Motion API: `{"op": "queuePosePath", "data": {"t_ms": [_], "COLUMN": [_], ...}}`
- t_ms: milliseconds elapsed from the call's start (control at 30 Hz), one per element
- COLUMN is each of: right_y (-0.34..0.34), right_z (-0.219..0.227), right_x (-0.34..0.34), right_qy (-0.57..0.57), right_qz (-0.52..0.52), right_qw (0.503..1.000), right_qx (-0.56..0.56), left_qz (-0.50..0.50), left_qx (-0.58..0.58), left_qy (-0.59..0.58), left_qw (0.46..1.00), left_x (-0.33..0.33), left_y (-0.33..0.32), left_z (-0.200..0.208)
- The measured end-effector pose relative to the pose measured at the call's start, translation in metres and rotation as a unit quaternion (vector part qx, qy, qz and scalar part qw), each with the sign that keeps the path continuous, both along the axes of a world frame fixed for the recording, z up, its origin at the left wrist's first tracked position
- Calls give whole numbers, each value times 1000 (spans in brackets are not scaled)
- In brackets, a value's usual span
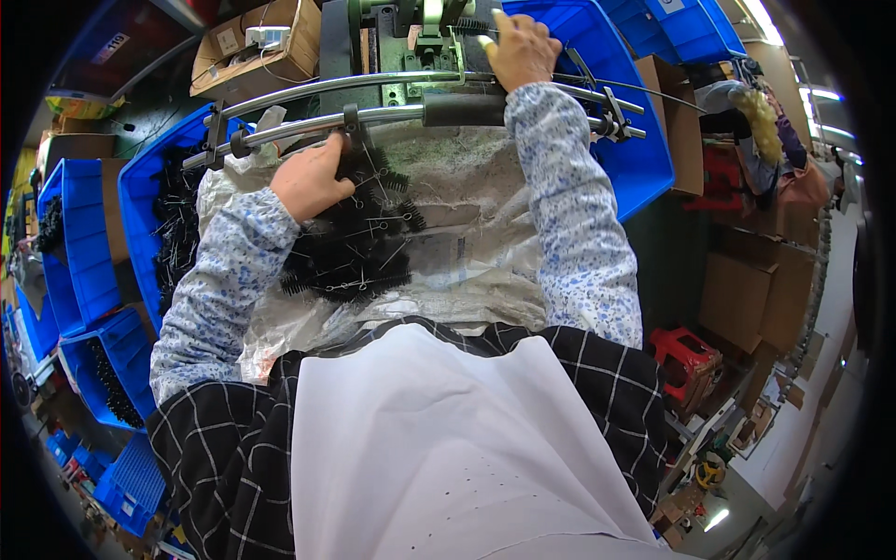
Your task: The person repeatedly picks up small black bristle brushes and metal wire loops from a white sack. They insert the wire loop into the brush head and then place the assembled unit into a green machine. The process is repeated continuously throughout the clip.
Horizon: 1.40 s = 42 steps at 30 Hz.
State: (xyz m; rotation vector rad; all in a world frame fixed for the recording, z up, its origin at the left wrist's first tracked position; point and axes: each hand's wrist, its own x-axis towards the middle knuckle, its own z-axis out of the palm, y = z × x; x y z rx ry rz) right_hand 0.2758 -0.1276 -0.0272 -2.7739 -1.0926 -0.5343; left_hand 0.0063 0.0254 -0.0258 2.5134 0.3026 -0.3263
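Beyond a pair of metal rails, my right hand (523, 51) is at the machine (429, 56), its thumb and forefinger closed at the end of a small black bristle brush (469, 27). That brush lies crosswise by the machine's metal head. My left hand (313, 180) is at the near rail, over the upper left of a heap of black wire brushes (359, 238) with twisted metal loops. Its thumb and forefinger are apart; the other fingers are partly hidden. The heap rests on a pale, wrinkled plastic sheet (476, 219) in front of me.
The curved metal rails (392, 114) cross between me and the machine. A blue bin of dark brushes (177, 224) stands left, another blue bin (644, 177) right. A cardboard box (257, 51) sits behind at left. A red stool (686, 364) and a person (784, 149) are at right.
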Motion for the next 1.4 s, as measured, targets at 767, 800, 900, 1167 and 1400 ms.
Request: {"op": "queuePosePath", "data": {"t_ms": [767,800,900,1167,1400], "right_y": [21,13,-12,-19,-71], "right_z": [-12,-9,-24,-20,51], "right_x": [-27,-22,6,60,48], "right_qy": [39,57,1,52,-68], "right_qz": [9,-5,13,45,4], "right_qw": [999,998,1000,994,995], "right_qx": [15,17,17,-88,77], "left_qz": [59,61,74,-6,-25], "left_qx": [-221,-247,-303,-328,-287], "left_qy": [-167,-164,-170,-201,-267], "left_qw": [959,953,935,923,920], "left_x": [-18,-18,-16,12,33], "left_y": [39,39,36,26,1], "left_z": [57,59,63,64,51]}}
